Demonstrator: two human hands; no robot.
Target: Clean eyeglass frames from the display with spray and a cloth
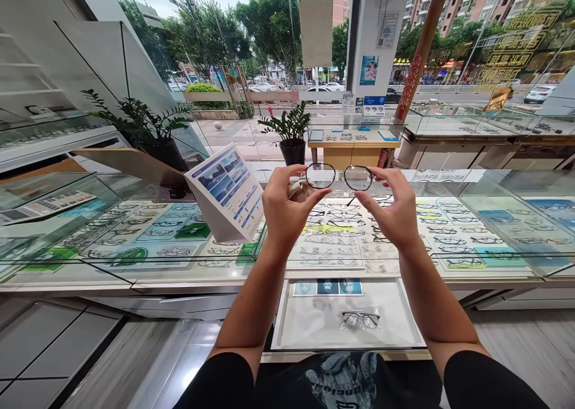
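Note:
A pair of dark thin-rimmed eyeglasses point(333, 168) is held up above the glass display case, its two lenses facing me. My left hand point(287, 202) pinches the left side of the frame between thumb and fingers. On the opposite side, my right hand point(395, 205) grips the right rim or temple the same way. One temple tip shows just below the right lens. A pale object point(296, 187) sits behind my left fingers; its kind is unclear.
Rows of eyeglasses lie inside the glass display case point(332, 256). A tilted information stand point(229, 193) is left of my arms. Below, an open drawer point(309, 331) holds bagged black-framed eyeglasses point(360, 319). Potted plants point(291, 135) stand beyond, near the window.

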